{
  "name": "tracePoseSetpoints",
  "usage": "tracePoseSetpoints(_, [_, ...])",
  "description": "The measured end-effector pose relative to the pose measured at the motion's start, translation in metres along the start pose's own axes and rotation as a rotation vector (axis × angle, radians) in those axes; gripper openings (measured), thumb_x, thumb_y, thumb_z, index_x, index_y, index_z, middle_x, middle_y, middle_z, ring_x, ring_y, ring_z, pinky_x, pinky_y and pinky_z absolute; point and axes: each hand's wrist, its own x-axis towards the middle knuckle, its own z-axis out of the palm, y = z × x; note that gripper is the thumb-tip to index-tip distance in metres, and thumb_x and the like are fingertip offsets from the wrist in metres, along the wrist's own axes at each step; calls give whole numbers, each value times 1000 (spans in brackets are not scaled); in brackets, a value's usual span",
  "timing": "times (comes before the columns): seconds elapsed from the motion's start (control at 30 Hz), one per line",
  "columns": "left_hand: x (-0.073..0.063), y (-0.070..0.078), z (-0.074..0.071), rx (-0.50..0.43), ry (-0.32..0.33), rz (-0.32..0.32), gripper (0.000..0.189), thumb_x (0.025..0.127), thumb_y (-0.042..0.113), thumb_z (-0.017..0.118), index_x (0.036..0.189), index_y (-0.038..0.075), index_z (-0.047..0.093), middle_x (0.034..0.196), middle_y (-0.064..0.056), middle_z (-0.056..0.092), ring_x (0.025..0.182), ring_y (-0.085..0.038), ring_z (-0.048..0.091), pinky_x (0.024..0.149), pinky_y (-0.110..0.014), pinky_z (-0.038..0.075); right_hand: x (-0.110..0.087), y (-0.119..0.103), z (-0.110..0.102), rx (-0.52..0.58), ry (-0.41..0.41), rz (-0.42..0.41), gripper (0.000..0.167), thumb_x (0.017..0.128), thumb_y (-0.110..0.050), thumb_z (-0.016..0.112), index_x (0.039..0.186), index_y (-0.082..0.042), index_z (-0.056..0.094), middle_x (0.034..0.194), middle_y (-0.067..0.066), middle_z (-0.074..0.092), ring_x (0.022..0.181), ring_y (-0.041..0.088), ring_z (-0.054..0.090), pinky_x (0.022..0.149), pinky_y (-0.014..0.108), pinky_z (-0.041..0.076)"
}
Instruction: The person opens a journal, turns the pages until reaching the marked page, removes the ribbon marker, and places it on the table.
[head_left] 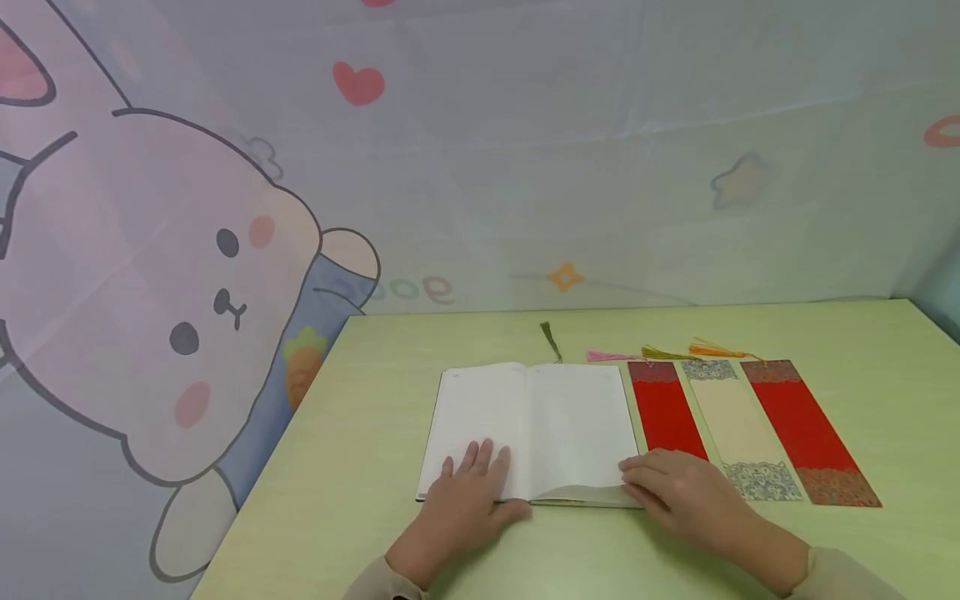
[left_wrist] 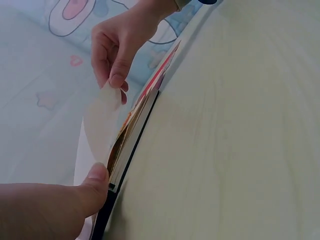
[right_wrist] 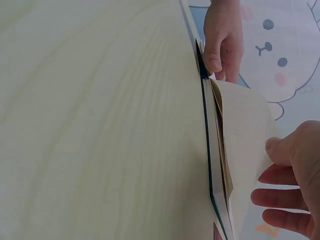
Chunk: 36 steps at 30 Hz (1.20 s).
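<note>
An open notebook point(head_left: 480, 408) with blank-looking pages lies on the table, its dark cover edge showing in both wrist views. My left hand point(head_left: 463, 508) rests with fingers spread on the left page, thumb near the bottom of the spine. At the lower right corner, my right hand point(head_left: 686, 500) pinches a page point(right_wrist: 245, 120) between thumb and fingers. That page's bottom edge is lifted and bowed away from the stack beneath. A dark green tassel point(head_left: 550, 333) sticks out above the spine; whatever it hangs from is hidden inside the notebook.
Right of the notebook lie a red bookmark point(head_left: 667, 408) with a pink tassel, a cream bookmark point(head_left: 738, 421) with an olive tassel, and another red bookmark point(head_left: 806, 425) with an orange tassel. A printed cloth point(head_left: 525, 167) hangs behind the pale green table point(head_left: 360, 433).
</note>
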Motion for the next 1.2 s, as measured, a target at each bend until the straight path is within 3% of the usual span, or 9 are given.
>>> tracePoseSetpoints(0.4, [6, 15, 4, 32, 49, -94, 88, 81, 73, 41, 138, 7, 42, 142, -21, 37, 133, -37, 29, 97, -59, 31, 7, -4, 2, -51, 157, -94, 44, 99, -36, 41, 91, -6, 72, 92, 3, 69, 79, 16, 66, 63, 33, 53])
tracePoseSetpoints(0.73, [8, 24, 4, 60, 105, -136, 93, 79, 77, 37, 134, 3, 47, 140, -24, 39, 131, -43, 30, 97, -59, 31, 10, -6, -3, -74, 129, -56, 45, 98, -39, 42, 97, -6, 72, 101, 7, 68, 89, 21, 66, 69, 36, 52])
tracePoseSetpoints(0.97, [8, 23, 6, 71, 136, -131, 94, 79, 79, 31, 133, 3, 47, 139, -23, 40, 131, -41, 31, 99, -58, 28, 15, -6, -7, -105, 184, -78, 44, 98, -39, 45, 97, -4, 72, 103, 11, 68, 89, 24, 66, 68, 36, 52])
tracePoseSetpoints(1.07, [8, 21, 6, 75, 158, -124, 94, 80, 78, 30, 133, 3, 47, 140, -23, 40, 131, -40, 31, 100, -58, 27, 16, -6, -9, -115, 213, -102, 44, 97, -38, 46, 99, -3, 72, 104, 12, 68, 90, 26, 66, 74, 35, 51])
tracePoseSetpoints(1.2, [7, 20, 5, 71, 170, -119, 94, 81, 77, 31, 133, 1, 46, 141, -22, 38, 132, -39, 30, 101, -58, 25, 17, -4, -10, -111, 214, -109, 45, 97, -38, 46, 103, -1, 70, 107, 14, 66, 94, 29, 65, 92, 30, 42])
